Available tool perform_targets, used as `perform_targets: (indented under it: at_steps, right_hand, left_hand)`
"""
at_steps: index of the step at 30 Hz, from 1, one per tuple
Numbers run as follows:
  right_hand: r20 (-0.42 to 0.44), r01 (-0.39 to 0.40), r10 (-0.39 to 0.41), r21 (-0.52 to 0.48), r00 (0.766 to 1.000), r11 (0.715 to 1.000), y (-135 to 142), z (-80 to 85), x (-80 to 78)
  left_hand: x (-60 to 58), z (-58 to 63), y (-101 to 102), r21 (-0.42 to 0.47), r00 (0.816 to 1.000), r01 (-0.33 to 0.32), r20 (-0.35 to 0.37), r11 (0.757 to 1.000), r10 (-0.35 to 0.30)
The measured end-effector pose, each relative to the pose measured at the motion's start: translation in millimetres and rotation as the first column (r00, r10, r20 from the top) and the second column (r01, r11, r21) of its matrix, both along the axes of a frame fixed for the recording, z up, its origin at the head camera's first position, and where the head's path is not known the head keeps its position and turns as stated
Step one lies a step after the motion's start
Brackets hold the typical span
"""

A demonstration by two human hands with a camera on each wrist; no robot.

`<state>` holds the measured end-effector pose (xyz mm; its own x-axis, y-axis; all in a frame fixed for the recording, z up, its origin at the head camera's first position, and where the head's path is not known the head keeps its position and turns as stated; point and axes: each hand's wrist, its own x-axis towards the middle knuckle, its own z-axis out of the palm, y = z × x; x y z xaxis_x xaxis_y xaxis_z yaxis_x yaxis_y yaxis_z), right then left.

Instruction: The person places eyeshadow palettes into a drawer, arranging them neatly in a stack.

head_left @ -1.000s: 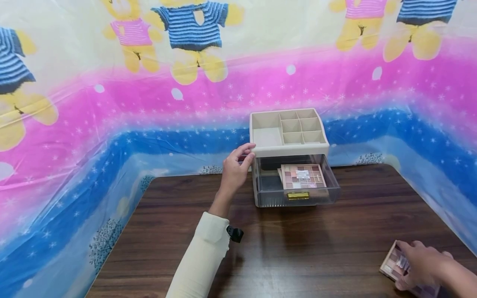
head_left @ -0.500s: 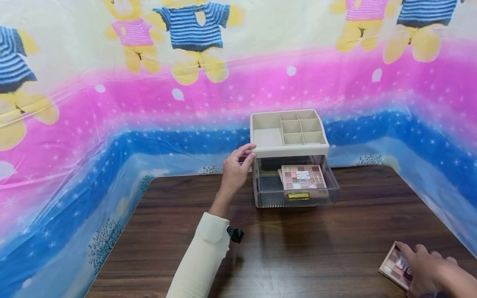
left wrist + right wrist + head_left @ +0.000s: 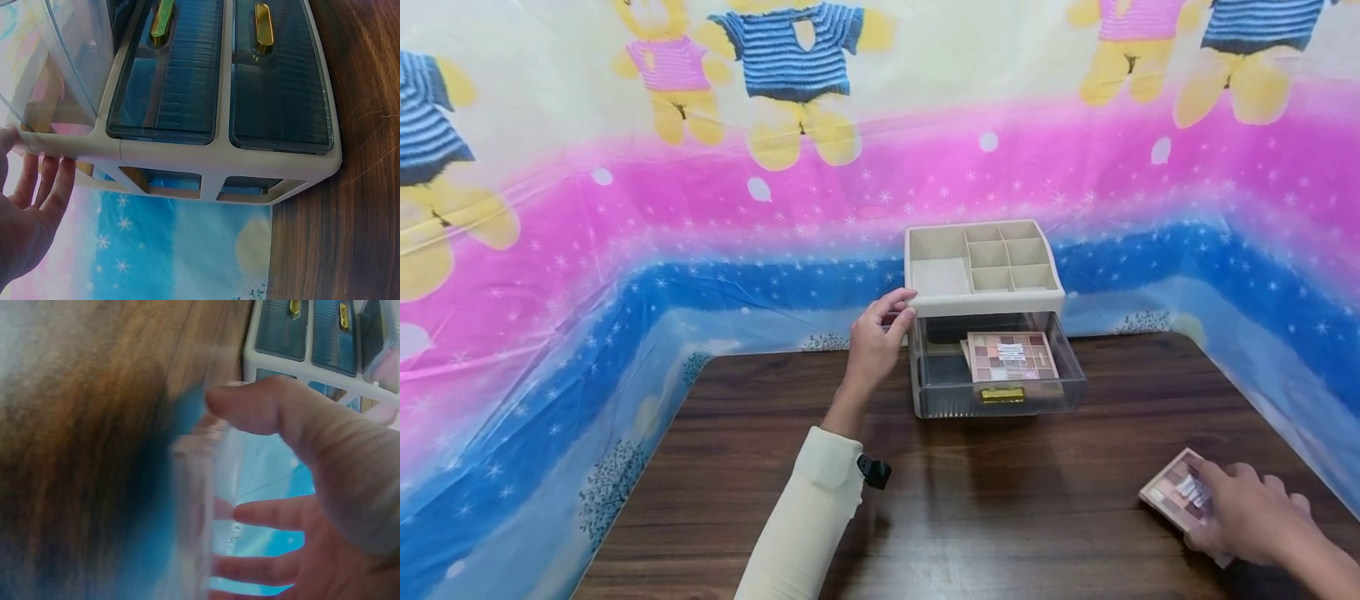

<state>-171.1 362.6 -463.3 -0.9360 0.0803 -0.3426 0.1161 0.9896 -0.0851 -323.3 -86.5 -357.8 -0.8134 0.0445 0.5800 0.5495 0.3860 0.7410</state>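
Observation:
My left hand (image 3: pixel 876 337) grips the front left edge of a cream drawer organizer (image 3: pixel 985 304), its thumb and fingers around the frame. The organizer's top drawer (image 3: pixel 943 398), see-through with a gold handle, is pulled out. Inside lies an eyeshadow palette (image 3: pixel 1011 360), with another edge showing under it. At the table's right side, my right hand (image 3: pixel 1251 508) holds a similar eyeshadow palette (image 3: pixel 1172 492), tilted, between thumb and fingers. The right wrist view shows this palette blurred and edge-on, the thumb on its near edge.
Divided compartments (image 3: pixel 988 254) top the organizer. In the left wrist view, two lower drawers (image 3: pixel 281 94) with gold handles are closed. A dark wood table (image 3: pixel 1000 500) carries everything, and a printed cloth (image 3: pixel 820 208) with bears hangs behind it.
My right hand first slid over the palette near the table's right edge. It has since brought the palette up and to the left. The left hand stays on the organizer.

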Motion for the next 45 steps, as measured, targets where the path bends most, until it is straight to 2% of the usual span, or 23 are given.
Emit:
perform_targets:
  at_steps: [3,6,10,15,20,26,36,40,43,45]
  right_hand:
    - [-0.147,-0.036,0.031,-0.031,0.989,0.999,-3.1,10.1,1.6]
    - [-0.277,-0.076,0.055,-0.067,0.959,0.995,-8.8,18.6,4.1]
    - [-0.384,-0.153,0.101,-0.106,0.918,0.983,-16.7,29.8,5.6]
    - [-0.485,-0.268,0.183,-0.112,0.855,0.957,-25.9,48.7,1.7]
    - [-0.522,-0.353,0.24,-0.127,0.819,0.927,-33.0,76.6,-6.8]
    - [-0.595,-0.441,0.284,-0.135,0.752,0.887,-39.4,110.3,-20.0]
    - [-0.585,-0.536,0.353,-0.171,0.731,0.826,-58.4,161.5,-38.6]
    - [-0.595,-0.575,0.404,-0.121,0.694,0.809,-65.4,179.9,-45.2]
    - [-0.603,-0.613,0.442,-0.101,0.664,0.784,-72.3,191.4,-49.3]
    - [-0.597,-0.632,0.46,-0.104,0.657,0.768,-78.8,197.3,-51.4]
  left_hand:
    - [0.3,2.2,-0.3,0.0,1.0,0.0,-0.002,1.0,0.0]
    - [0.8,3.4,-0.5,-0.004,1.0,0.003,-0.001,1.0,-0.003]
    - [2.3,3.2,-0.8,-0.005,1.0,0.008,0.011,1.0,-0.008]
    - [2.7,1.5,-1.2,-0.001,1.0,0.003,0.023,1.0,-0.003]
    - [2.1,0.7,-1.2,0.006,1.0,-0.003,0.015,1.0,0.003]
    - [1.8,0.1,-0.9,0.008,1.0,-0.01,0.001,1.0,0.01]
    - [2.1,-1.8,-2.4,0.003,1.0,-0.005,0.006,1.0,0.005]
    - [2.6,-1.1,-2.2,0.003,1.0,0.003,0.001,1.0,-0.003]
    - [2.7,-0.7,-2.0,-0.002,1.0,0.004,0.001,1.0,-0.004]
    - [2.5,-0.4,-2.1,-0.004,1.0,0.002,0.002,1.0,-0.002]
